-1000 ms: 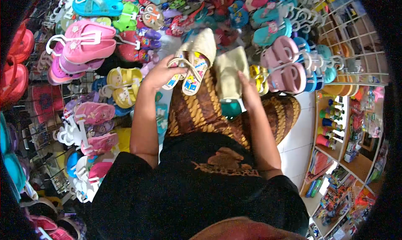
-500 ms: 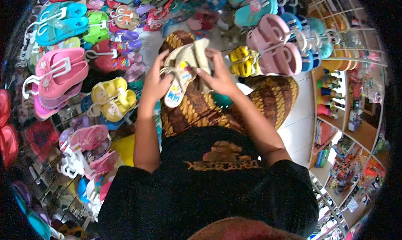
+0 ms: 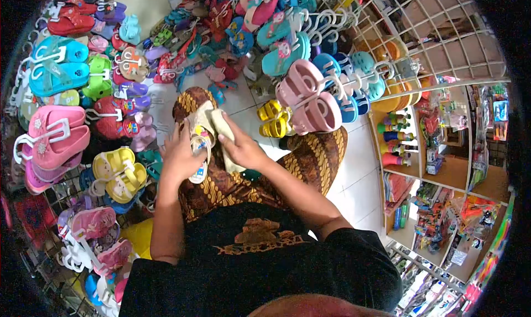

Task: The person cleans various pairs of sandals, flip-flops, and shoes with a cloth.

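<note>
A small cream sandal (image 3: 199,172) with a colourful printed sole lies over my lap, the brown and yellow patterned cloth (image 3: 312,162) beneath it. My left hand (image 3: 180,152) is wrapped round the sandal's left side, its fingers over the straps. A folded cream cloth (image 3: 224,137) rests against the sandal's right side. My right hand (image 3: 241,145) grips this cloth, with the thumb across its face. Part of the sandal is hidden behind my left hand and the cloth.
Children's sandals hang on the left, among them pink shoes (image 3: 55,137) and yellow sandals (image 3: 119,174). Pink sandals (image 3: 310,96) and small yellow sandals (image 3: 272,119) hang at right. Wooden shelves (image 3: 445,173) stand farther right, beneath a wire grid (image 3: 409,38).
The view has shifted, so my hands and lap appear lower and farther left. My left hand now covers more of the sandal, and the cloth looks more tightly bunched.
</note>
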Action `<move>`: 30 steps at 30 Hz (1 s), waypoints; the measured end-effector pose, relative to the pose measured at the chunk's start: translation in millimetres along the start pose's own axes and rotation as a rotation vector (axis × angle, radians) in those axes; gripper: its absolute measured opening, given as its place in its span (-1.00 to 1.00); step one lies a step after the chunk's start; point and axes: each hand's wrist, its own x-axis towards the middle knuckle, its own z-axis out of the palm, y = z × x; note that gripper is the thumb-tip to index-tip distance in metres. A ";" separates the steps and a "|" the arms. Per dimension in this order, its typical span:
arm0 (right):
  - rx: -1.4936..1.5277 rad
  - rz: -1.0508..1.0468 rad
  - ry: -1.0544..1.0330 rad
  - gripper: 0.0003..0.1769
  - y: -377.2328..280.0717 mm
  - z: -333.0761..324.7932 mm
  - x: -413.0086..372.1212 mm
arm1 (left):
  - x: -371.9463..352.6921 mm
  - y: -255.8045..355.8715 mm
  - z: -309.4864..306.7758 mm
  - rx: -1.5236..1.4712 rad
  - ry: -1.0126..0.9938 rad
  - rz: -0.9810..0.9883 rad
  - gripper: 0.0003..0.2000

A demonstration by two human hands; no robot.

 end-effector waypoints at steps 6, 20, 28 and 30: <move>-0.492 -0.225 0.264 -0.26 -17.2 -8.5 25.9 | 9.1 5.0 13.4 0.107 0.185 0.242 -0.33; -0.450 -0.219 -0.160 -0.30 17.1 0.9 -44.6 | 16.5 -15.4 23.9 0.054 0.177 0.210 -0.46; 0.088 0.230 -0.072 0.03 15.3 -7.2 -20.2 | 29.7 -41.7 40.2 -0.047 0.205 0.317 -0.54; -0.062 0.271 -0.173 0.02 0.5 -7.2 -22.7 | 25.8 -32.4 33.7 -0.078 0.181 0.277 -0.53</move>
